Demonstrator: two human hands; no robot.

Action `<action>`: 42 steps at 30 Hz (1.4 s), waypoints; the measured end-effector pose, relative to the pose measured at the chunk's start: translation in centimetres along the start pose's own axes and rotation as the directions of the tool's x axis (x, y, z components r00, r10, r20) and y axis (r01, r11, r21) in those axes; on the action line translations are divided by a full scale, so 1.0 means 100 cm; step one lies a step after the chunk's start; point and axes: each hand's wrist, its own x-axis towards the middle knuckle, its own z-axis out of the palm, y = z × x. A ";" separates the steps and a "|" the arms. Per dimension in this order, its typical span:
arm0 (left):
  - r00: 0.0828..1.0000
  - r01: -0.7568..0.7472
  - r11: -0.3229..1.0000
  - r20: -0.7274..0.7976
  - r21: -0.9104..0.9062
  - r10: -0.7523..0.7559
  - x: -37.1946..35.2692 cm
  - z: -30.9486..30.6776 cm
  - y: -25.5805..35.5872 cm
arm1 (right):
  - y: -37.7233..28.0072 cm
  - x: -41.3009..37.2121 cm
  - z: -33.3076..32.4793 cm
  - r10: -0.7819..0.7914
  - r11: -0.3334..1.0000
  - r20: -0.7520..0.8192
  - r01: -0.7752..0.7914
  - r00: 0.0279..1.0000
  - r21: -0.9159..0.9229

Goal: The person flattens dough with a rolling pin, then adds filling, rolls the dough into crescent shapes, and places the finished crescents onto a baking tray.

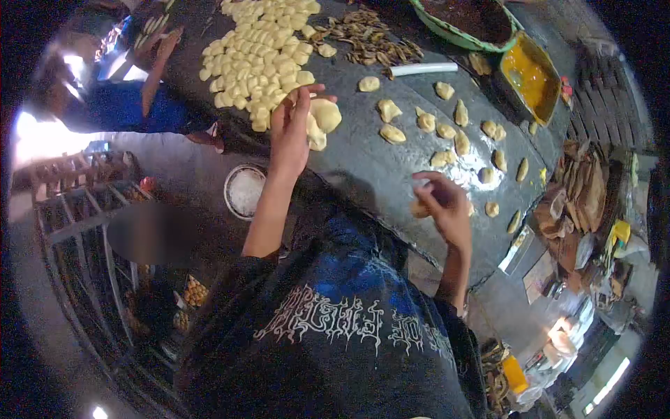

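Note:
My left hand point(292, 129) is curled around pale yellow dough pieces point(325, 116) at the edge of the dark work table point(363, 164). Just beyond it lies a large cluster of small cut dough pieces point(262, 56). My right hand point(450, 206) hovers over the near side of the table, thumb and fingers apart and slightly blurred. Beside its fingertips is a piece of shaped dough point(419, 208), partly hidden by the hand. Several more filled-looking dough pieces point(445, 130) are scattered to the right and beyond it.
A pile of brown strips point(370, 38) and a white stick point(423, 69) lie at the back. Further right are a green-rimmed basin point(513, 43) and a tray of yellow liquid point(532, 73). A white round container point(244, 192) and metal rack point(77, 223) stand left. Another person's arm point(159, 66) reaches in.

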 end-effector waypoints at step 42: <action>0.841 -0.383 0.471 0.511 0.795 -0.179 0.175 -0.112 -0.035 | -0.008 0.203 0.139 -0.112 0.749 -0.287 -0.109 0.951 -0.654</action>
